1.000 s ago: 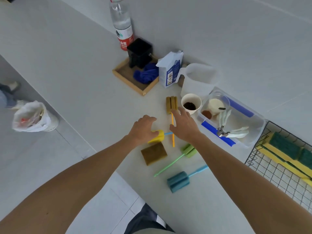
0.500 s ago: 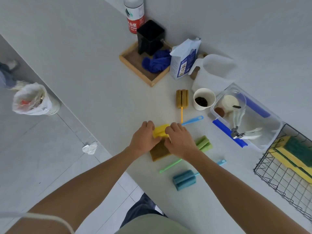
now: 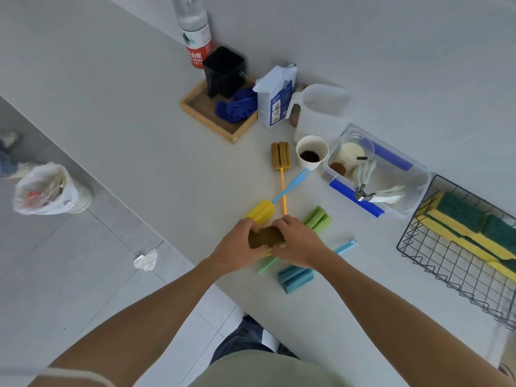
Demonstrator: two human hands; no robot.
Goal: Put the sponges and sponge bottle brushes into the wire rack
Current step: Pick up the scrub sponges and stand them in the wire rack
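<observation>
Hands together: your left hand [image 3: 237, 248] and right hand [image 3: 300, 244] both grip the brown sponge [image 3: 265, 237] on the worktop [image 3: 139, 135]; beyond lies the yellow brush [image 3: 261, 212]; wire rack [image 3: 452, 263] sits well right

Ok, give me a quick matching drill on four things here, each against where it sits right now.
Things:
1. brown sponge
2. green and yellow sponges
3. blue cloth
4. teal brush

Places:
A. in the wooden tray
B. on the counter, near its front edge
C. between the left hand and right hand
D. in the wire rack

Pairs: 1-C, 2-D, 3-A, 4-B
</observation>
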